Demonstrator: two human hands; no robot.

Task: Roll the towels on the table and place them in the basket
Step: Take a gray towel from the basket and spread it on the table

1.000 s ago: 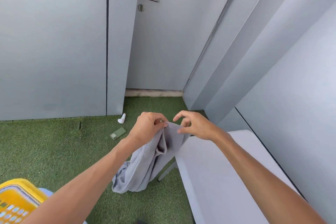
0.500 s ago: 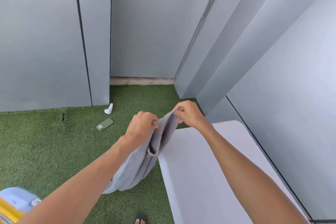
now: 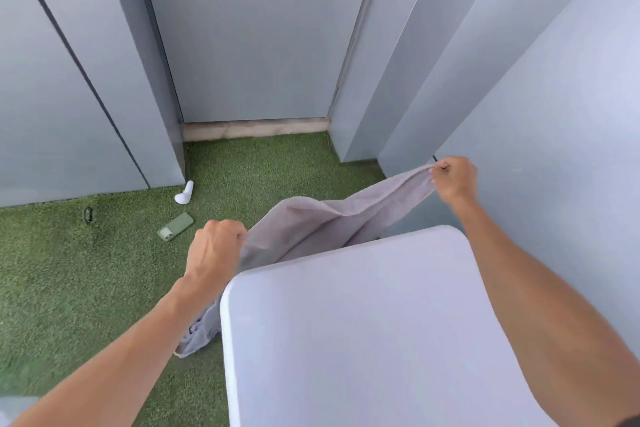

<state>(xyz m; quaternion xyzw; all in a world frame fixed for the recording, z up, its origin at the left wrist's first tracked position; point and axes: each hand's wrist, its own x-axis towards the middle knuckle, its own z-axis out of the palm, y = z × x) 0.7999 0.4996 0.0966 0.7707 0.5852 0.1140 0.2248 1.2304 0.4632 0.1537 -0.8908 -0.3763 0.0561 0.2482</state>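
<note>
A grey towel (image 3: 332, 218) is stretched in the air between my two hands, beyond the far edge of the white table (image 3: 381, 322). My left hand (image 3: 214, 250) grips one top corner at the table's far left corner. My right hand (image 3: 453, 178) pinches the other top corner, higher up and near the wall on the right. The towel sags in the middle, and its lower part hangs down past the table's left edge, partly hidden behind my left forearm. The basket is out of view.
Green artificial grass (image 3: 86, 281) covers the floor. A green phone (image 3: 175, 226) and a small white object (image 3: 184, 193) lie on it near the grey door (image 3: 256, 45). Grey wall panels close in on the right.
My hands have moved apart, the right one going far right and up, spreading the towel from a bunched hang into a wide span. The view has tilted down and right; the basket has left the frame.
</note>
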